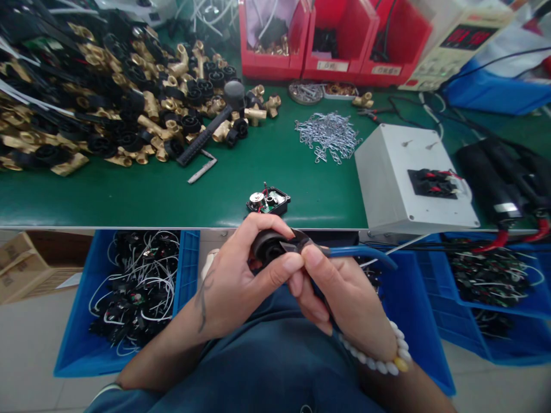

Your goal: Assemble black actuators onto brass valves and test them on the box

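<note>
My left hand (241,281) is closed around a round black plastic part (266,244) in front of the table's edge. Blue-handled pliers (359,251) are in my right hand (344,292), their dark jaws at the right side of the black part. The thumbs of both hands nearly meet beside the jaws. Just beyond my fingers, a small open black housing (275,201) with a circuit board and a silver disc rests on the green table (258,163).
Brass fittings (150,106) with black caps and a hammer (210,129) cover the back left. Metal clips (328,135) lie mid-table before red bins (275,63). A grey box (387,178) stands right. Blue crates (73,338) flank my lap.
</note>
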A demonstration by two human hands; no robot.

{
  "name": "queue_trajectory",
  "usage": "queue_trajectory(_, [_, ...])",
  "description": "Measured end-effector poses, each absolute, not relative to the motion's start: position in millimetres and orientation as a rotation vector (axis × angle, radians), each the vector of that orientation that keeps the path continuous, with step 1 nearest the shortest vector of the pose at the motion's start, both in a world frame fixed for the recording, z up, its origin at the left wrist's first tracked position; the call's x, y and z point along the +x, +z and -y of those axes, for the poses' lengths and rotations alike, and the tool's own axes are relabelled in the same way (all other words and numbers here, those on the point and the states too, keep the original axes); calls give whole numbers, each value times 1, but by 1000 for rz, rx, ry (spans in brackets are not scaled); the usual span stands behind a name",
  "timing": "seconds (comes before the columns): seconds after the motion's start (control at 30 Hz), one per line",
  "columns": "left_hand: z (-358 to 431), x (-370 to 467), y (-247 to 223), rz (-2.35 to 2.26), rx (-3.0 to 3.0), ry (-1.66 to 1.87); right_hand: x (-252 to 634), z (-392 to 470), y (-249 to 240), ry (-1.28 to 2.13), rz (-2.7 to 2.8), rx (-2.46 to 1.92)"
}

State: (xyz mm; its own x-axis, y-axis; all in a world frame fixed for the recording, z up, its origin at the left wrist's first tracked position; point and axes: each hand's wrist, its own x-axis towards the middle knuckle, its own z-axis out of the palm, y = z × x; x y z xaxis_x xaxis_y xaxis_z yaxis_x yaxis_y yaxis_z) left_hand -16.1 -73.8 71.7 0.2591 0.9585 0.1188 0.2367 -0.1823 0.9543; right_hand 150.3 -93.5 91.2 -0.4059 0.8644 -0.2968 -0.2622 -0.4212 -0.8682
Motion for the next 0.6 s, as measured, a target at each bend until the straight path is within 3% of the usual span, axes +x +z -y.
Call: queue_trajectory(0.6, [63, -8, 64, -654, 1095, 1130, 162, 92, 98, 1760, 1061, -1036])
